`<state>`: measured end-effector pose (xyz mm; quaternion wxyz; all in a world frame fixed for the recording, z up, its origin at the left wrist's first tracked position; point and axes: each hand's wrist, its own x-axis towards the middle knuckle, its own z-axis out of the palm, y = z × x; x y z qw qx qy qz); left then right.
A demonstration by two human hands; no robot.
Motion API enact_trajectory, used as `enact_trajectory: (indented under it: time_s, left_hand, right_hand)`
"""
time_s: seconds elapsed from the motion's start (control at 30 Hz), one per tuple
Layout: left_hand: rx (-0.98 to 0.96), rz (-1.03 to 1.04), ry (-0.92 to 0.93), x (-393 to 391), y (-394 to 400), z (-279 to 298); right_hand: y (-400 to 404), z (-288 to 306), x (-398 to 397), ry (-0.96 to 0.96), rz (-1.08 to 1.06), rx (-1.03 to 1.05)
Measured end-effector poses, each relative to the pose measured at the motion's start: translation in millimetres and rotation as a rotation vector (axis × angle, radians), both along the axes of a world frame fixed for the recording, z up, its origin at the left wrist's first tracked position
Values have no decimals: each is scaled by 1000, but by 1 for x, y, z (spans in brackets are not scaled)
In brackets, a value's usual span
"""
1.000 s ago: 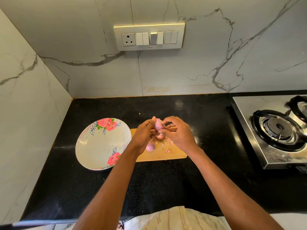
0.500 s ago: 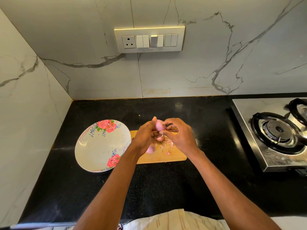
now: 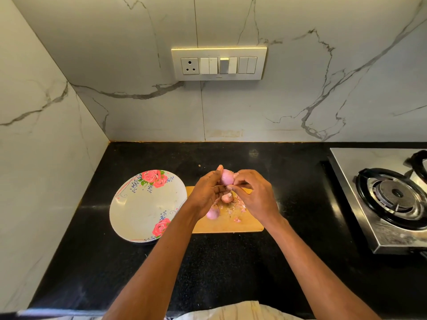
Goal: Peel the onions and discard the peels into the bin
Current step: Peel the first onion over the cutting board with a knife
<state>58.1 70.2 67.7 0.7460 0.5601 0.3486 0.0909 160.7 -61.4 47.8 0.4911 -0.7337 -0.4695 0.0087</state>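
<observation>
left hand [image 3: 208,195] curled round a pink onion [image 3: 227,177] above wooden cutting board [image 3: 240,224]; right hand [image 3: 253,197] pinching its skin. two onions [image 3: 213,213] and peel scraps [image 3: 235,210] on board.

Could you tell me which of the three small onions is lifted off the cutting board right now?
The topmost onion, held between both hands; the other two onions lie on the board among peel scraps.

Onions [image 3: 227,177] pale pink. Peel scraps [image 3: 233,209] pink-white. Cutting board [image 3: 240,224] light tan wood. Plate [image 3: 141,211] off-white, red roses, blue sprigs. Tabletop [image 3: 231,269] speckled black. Wall [image 3: 300,100] white marble, grey veins.
</observation>
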Motion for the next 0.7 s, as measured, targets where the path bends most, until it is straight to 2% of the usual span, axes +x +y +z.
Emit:
enact_trajectory:
  time_s: [0.1, 0.27, 0.43, 0.57, 0.63, 0.7]
  left_hand:
    - [30, -27, -3, 0, 2, 1]
    - [68, -74, -13, -3, 4, 3]
    - [66, -71, -52, -9, 8, 5]
    - [86, -79, -50, -11, 10, 3]
    - [104, -82, -49, -10, 9, 2]
    - [128, -82, -49, -9, 7, 2]
  right_hand:
    - [1, 5, 0, 86, 30, -7]
    - [1, 8, 6, 49, 87, -42]
    - [-3, 11, 10, 312, 44, -14]
    - [-5, 13, 10, 429, 23, -21]
    - [-4, 16, 7, 438, 101, -75]
    - [-1, 15, 4, 354, 141, -125]
